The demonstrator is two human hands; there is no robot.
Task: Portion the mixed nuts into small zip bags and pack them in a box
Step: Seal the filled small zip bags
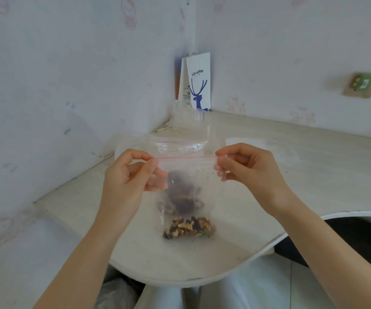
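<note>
While the zip bag (pixel 191 168) hangs over the bench (pixel 314 152), the left grip (pixel 131 177) pinches its top corner at nine o'clock and the right grip (pixel 247 168) at three; mixed nuts (pixel 189 227) sit at six; a dark mass (pixel 181 197) behind the plastic is blurred.

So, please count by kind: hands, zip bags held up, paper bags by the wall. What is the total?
Bare hands: 2, left hand, right hand
Clear plastic zip bag with pink seal, holding mixed nuts: 1
White paper bag with blue deer print: 1
Total: 4
</note>
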